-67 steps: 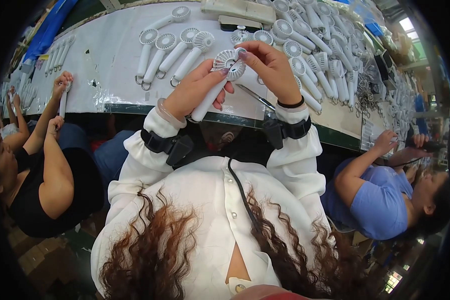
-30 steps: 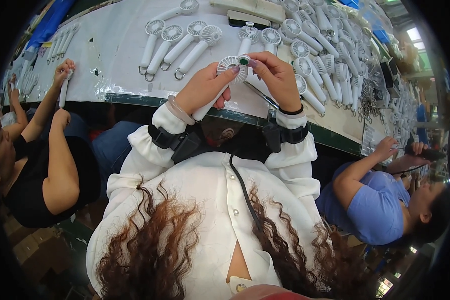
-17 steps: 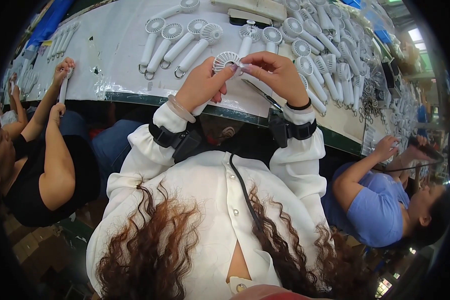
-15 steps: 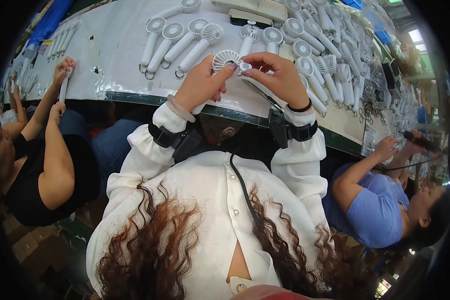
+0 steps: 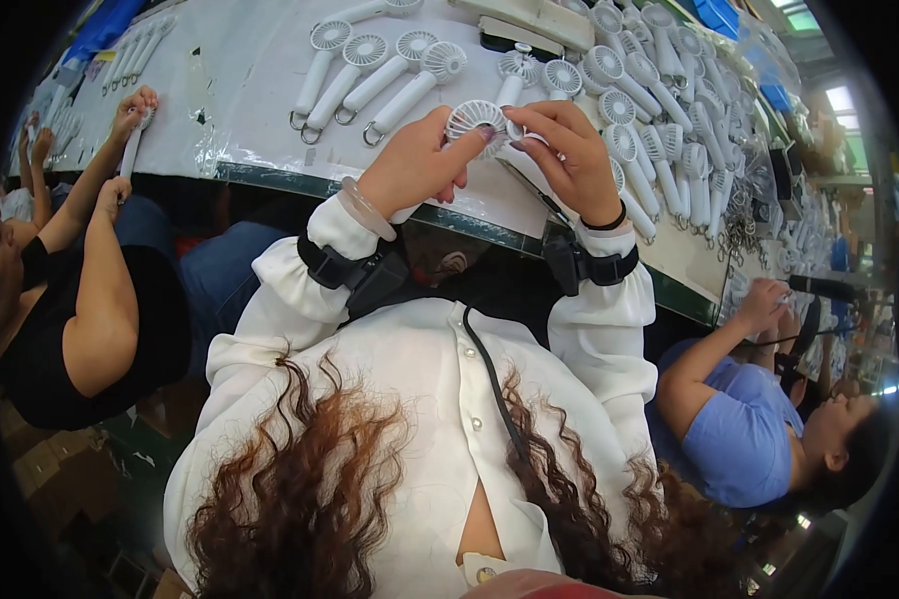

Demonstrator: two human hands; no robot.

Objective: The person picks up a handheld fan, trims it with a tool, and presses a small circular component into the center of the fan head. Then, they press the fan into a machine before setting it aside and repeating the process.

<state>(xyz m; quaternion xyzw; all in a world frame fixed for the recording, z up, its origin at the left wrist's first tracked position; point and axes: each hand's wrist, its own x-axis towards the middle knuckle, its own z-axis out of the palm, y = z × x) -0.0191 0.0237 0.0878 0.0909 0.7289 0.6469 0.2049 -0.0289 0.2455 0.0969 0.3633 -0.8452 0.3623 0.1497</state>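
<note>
My left hand (image 5: 410,165) is closed round a white handheld fan (image 5: 472,116), its round slatted cage upward and its handle mostly hidden by the palm. The left thumb lies across the cage. At the cage's right side, my right hand (image 5: 577,165) pinches a small white piece (image 5: 514,130) between thumb and fingers; whether it is joined to the fan I cannot tell. Beyond my hands, several white fans (image 5: 395,70) with metal rings at their handle ends lie on the white tabletop (image 5: 255,95). Below my right hand rests a slim dark tool (image 5: 535,186).
A dense heap of white fans (image 5: 659,110) covers the table's right side. A beige block (image 5: 539,22) lies at the back. The green table edge (image 5: 479,228) runs before me. On the left a co-worker's hand (image 5: 136,108) holds a fan; another co-worker in blue (image 5: 734,419) sits at right.
The whole view has shifted slightly. My left hand still holds the fan, and my right fingers have turned a little at the small white piece. The right co-worker's hands have moved.
</note>
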